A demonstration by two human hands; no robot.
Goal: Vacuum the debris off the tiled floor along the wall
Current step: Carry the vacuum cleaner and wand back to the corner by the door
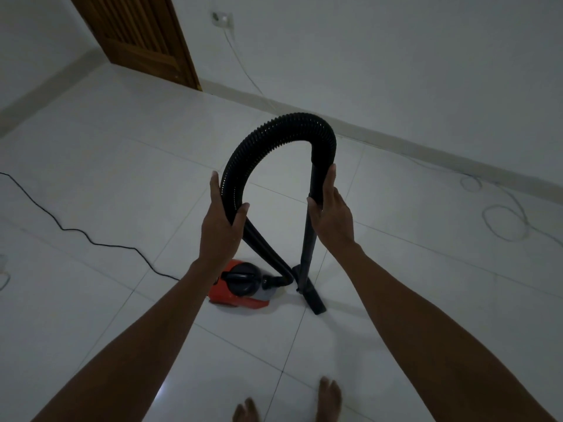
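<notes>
A small red and black vacuum cleaner (243, 284) sits on the white tiled floor (122, 184) in front of me. Its black ribbed hose (274, 129) arches up and bends down into a straight black wand (309, 233) that ends in a floor nozzle (310, 295) on the tiles. My left hand (221, 220) holds the hose's left side, thumb wrapped over it. My right hand (330, 211) holds the top of the wand just below the bend. The wall (396, 71) with its skirting runs across the back. No debris shows on the dim floor.
A brown wooden door (137, 35) stands at the back left. A white cable (240, 62) drops from a wall socket (222, 19) and coils on the floor at right (502, 220). A black cord (91, 239) snakes over the tiles at left. My bare toes (330, 397) show at the bottom.
</notes>
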